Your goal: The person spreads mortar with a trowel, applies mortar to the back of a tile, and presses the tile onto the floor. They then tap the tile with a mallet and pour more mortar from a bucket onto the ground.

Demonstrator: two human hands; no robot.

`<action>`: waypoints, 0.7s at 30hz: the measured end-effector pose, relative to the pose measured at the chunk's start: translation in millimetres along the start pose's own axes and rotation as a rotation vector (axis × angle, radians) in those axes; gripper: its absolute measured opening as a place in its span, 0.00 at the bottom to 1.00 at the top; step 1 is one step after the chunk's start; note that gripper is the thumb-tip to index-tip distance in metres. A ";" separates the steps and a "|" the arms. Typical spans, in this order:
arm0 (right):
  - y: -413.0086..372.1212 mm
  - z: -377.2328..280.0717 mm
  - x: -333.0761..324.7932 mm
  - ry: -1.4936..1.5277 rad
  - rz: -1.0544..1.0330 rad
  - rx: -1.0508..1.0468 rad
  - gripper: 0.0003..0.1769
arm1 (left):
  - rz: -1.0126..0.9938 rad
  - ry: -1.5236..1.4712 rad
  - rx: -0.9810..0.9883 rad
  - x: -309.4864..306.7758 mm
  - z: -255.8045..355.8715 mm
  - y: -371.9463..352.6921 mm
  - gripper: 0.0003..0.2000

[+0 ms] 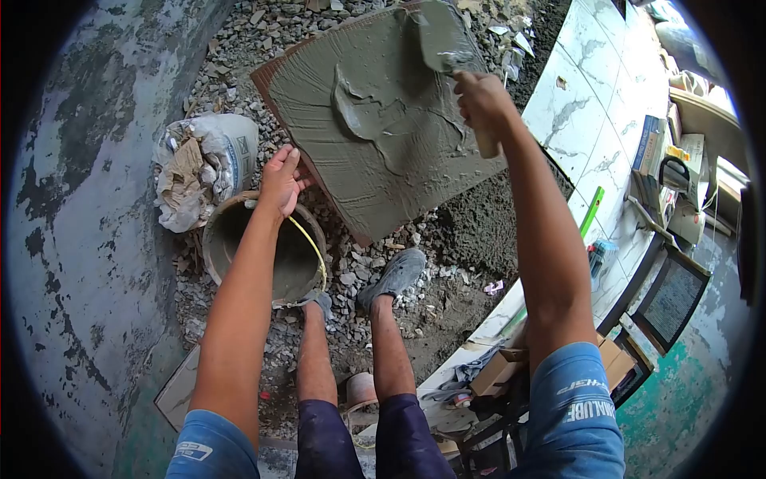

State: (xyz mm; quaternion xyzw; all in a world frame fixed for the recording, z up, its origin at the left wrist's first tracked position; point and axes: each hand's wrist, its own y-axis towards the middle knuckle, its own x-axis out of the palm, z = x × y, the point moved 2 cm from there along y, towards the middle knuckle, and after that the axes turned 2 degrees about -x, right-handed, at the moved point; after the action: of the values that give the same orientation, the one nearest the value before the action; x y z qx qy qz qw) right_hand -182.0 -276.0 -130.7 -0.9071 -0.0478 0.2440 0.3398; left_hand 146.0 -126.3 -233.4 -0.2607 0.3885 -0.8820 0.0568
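Observation:
A large square tile [267, 84] with a reddish-brown edge is tilted up over the gravel, its face coated in wet grey mortar [383, 136]. My left hand [281, 182] is closed on the tile's left edge, thumb on the near side. In my right hand [485, 104] is the handle of a trowel [440, 38], whose mortar-smeared blade lies over the tile's upper right part. Below my left hand stands a bucket [209, 247] with a yellow handle and grey residue inside. A torn bag [243, 148] sits beside the bucket.
Gravel [359, 275] and a bed of dark mortar [487, 227] lie around my feet. Marbled white tiles [586, 96] cover the floor at right, with a green level [591, 211] on them. Boxes [650, 152] and a dark frame [670, 299] stand farther right. A worn wall [96, 199] rises at left.

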 end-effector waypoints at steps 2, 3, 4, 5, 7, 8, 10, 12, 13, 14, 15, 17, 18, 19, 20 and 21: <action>6.6 -4.0 -13.0 0.051 -0.012 0.108 0.18 | -0.002 0.004 -0.002 -4.6 -2.3 2.2 0.07; 10.4 -6.1 -18.2 0.061 -0.026 0.147 0.18 | -0.014 0.010 0.006 -6.3 -3.2 4.3 0.08; 10.2 -8.4 -22.6 -0.002 -0.063 0.140 0.19 | -0.027 0.016 0.012 -5.5 -3.5 4.1 0.10; 10.2 -8.2 -21.8 -0.005 -0.063 0.140 0.19 | -0.027 0.013 0.012 -4.9 -3.6 4.2 0.10; 7.0 -7.4 -13.5 -0.018 -0.188 0.190 0.19 | -0.009 -0.012 -0.003 -3.5 -3.4 3.3 0.07; 2.9 -6.2 -6.7 -0.031 -0.229 0.212 0.18 | -0.011 -0.012 -0.005 -1.5 -2.8 3.0 0.07; -11.6 -6.0 11.8 -0.070 -0.325 0.168 0.17 | 0.014 -0.013 -0.010 -1.0 -0.9 1.3 0.07; -28.6 -4.2 28.1 -0.097 -0.358 0.162 0.17 | 0.003 -0.005 -0.008 -3.7 -1.8 3.3 0.07; -35.8 1.3 36.2 -0.114 -0.411 0.165 0.17 | -0.006 -0.002 -0.005 -5.7 -2.9 4.1 0.07; -42.3 8.1 41.8 -0.131 -0.463 0.167 0.17 | -0.007 0.004 -0.009 -7.3 -3.5 5.5 0.07; -48.9 15.1 45.4 -0.124 -0.463 0.169 0.17 | -0.026 0.000 -0.003 -9.1 -4.3 6.4 0.07; -61.0 29.7 53.3 -0.358 -0.541 0.036 0.19 | -0.044 0.002 -0.003 -8.4 -3.9 5.7 0.06; -65.2 39.8 56.1 -0.443 -0.586 0.039 0.21 | -0.032 -0.008 -0.002 -8.3 -4.4 5.1 0.06; -70.4 53.2 57.8 -0.437 -0.586 0.041 0.21 | -0.021 -0.018 0.000 -7.1 -4.3 5.3 0.06; -77.7 63.9 58.2 -0.635 -0.505 -0.128 0.21 | -0.021 -0.013 -0.004 -8.6 -5.8 6.5 0.06; -85.8 74.2 57.0 -0.828 -0.417 -0.297 0.21 | -0.022 -0.011 -0.007 -10.5 -6.7 7.3 0.05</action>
State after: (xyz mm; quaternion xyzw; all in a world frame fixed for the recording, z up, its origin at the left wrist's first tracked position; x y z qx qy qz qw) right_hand -160.5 -152.1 -147.4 -0.7436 -0.3939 0.5016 0.2008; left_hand 150.8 -123.7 -246.7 -0.2701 0.3884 -0.8797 0.0482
